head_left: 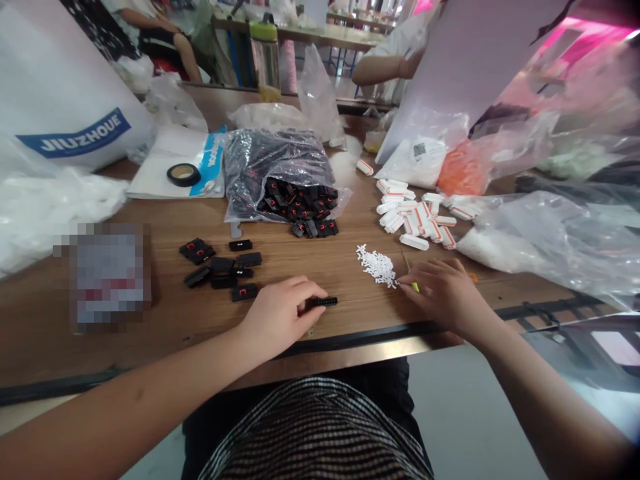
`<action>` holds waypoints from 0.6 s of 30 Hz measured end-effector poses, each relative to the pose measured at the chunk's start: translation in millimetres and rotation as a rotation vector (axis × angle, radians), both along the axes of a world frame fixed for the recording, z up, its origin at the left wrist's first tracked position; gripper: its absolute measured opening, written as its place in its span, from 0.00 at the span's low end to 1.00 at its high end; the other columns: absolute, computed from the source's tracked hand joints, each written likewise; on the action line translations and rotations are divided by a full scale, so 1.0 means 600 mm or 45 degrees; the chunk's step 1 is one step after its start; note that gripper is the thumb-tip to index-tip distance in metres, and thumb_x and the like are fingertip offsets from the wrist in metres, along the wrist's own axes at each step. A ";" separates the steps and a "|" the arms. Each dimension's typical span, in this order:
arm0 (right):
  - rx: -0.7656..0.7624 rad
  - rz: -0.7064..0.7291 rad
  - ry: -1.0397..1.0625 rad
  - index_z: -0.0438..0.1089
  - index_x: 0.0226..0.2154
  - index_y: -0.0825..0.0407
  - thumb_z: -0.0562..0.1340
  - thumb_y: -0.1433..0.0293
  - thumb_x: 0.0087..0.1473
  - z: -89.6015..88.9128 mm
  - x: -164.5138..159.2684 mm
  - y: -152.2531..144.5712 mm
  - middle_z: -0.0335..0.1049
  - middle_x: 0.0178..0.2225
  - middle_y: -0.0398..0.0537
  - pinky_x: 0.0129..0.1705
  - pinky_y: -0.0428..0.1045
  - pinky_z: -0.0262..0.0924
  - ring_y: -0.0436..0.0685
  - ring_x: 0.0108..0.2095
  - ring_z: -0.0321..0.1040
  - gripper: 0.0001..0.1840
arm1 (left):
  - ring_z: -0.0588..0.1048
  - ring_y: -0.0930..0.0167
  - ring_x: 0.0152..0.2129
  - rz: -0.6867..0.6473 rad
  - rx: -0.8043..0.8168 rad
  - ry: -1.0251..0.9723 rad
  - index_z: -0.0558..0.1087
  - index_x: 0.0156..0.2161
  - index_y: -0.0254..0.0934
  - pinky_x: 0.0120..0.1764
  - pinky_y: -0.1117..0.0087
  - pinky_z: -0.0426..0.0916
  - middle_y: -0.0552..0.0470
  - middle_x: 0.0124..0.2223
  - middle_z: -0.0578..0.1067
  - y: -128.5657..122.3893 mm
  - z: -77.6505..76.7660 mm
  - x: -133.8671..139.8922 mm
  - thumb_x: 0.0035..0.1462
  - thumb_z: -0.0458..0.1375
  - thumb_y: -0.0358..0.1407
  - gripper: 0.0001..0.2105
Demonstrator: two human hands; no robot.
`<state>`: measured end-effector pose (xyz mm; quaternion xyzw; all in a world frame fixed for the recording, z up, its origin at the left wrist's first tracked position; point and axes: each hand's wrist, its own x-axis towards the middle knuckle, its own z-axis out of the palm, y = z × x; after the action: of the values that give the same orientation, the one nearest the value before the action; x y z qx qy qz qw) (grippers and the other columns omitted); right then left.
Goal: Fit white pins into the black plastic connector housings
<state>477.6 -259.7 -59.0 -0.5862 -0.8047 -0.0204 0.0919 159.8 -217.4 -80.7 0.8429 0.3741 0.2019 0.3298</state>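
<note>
My left hand [280,313] pinches a black connector housing [327,301] near the front of the table, its row of small openings facing up. To its left lie several more black housings [223,263], some with red clips. My right hand [445,293] rests at the edge of a pile of tiny white plastic pins [376,265], fingertips closed. A thin tool [415,287] with a yellow-green part sticks out from under those fingers; most of it is hidden by the hand. Whether the right fingertips also hold a white pin cannot be made out.
Behind the hands lies an opened plastic bag [277,157] spilling black housings. White-and-orange parts [417,213] are heaped at right beside clear bags [545,233]. Black tape [183,175] sits on papers at left. A bottle [265,57] and other people are beyond.
</note>
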 end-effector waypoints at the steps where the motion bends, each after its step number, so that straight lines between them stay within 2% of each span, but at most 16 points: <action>1: -0.013 0.016 0.014 0.76 0.32 0.47 0.59 0.64 0.58 0.002 0.006 0.000 0.74 0.28 0.44 0.39 0.53 0.50 0.56 0.33 0.68 0.10 | 0.69 0.74 0.25 0.000 -0.001 -0.007 0.75 0.42 0.39 0.31 0.69 0.64 0.54 0.32 0.72 0.000 -0.001 0.000 0.59 0.57 0.35 0.08; 3: -0.036 0.017 0.047 0.76 0.34 0.46 0.58 0.63 0.59 0.003 0.014 -0.003 0.76 0.32 0.44 0.41 0.54 0.51 0.56 0.35 0.69 0.11 | 0.69 0.74 0.25 0.003 -0.006 -0.018 0.75 0.42 0.40 0.31 0.69 0.64 0.54 0.32 0.72 0.001 -0.003 0.000 0.59 0.57 0.36 0.08; 6: -0.033 -0.083 0.059 0.76 0.33 0.46 0.57 0.62 0.60 0.000 0.012 -0.010 0.77 0.34 0.44 0.43 0.55 0.52 0.57 0.36 0.70 0.13 | 0.69 0.74 0.25 0.012 -0.017 -0.022 0.75 0.42 0.40 0.32 0.69 0.64 0.54 0.32 0.72 0.001 -0.002 0.000 0.59 0.57 0.35 0.08; 9: -0.015 -0.167 0.070 0.75 0.30 0.46 0.57 0.61 0.60 -0.005 0.003 -0.014 0.76 0.32 0.44 0.44 0.57 0.53 0.57 0.35 0.70 0.14 | 0.69 0.74 0.25 0.023 -0.028 -0.019 0.75 0.42 0.40 0.32 0.69 0.64 0.55 0.31 0.71 0.001 0.000 0.000 0.59 0.57 0.35 0.08; 15: -0.064 -0.124 0.085 0.76 0.30 0.45 0.59 0.61 0.58 -0.009 0.002 -0.004 0.77 0.32 0.43 0.44 0.58 0.55 0.57 0.35 0.71 0.11 | 0.68 0.74 0.24 0.028 -0.035 -0.012 0.75 0.41 0.41 0.31 0.70 0.63 0.55 0.29 0.71 0.001 0.001 0.000 0.58 0.58 0.36 0.08; 18: -0.130 -0.206 0.090 0.75 0.25 0.45 0.61 0.63 0.54 -0.002 0.004 0.004 0.77 0.28 0.42 0.43 0.58 0.56 0.56 0.31 0.71 0.10 | 0.68 0.74 0.24 0.025 -0.041 -0.020 0.75 0.41 0.41 0.31 0.70 0.63 0.55 0.30 0.71 0.001 -0.001 0.000 0.57 0.58 0.36 0.07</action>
<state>479.9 -257.0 -60.4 -0.6536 -0.7509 0.0338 0.0883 159.9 -217.0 -81.3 0.8322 0.3829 0.2057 0.3444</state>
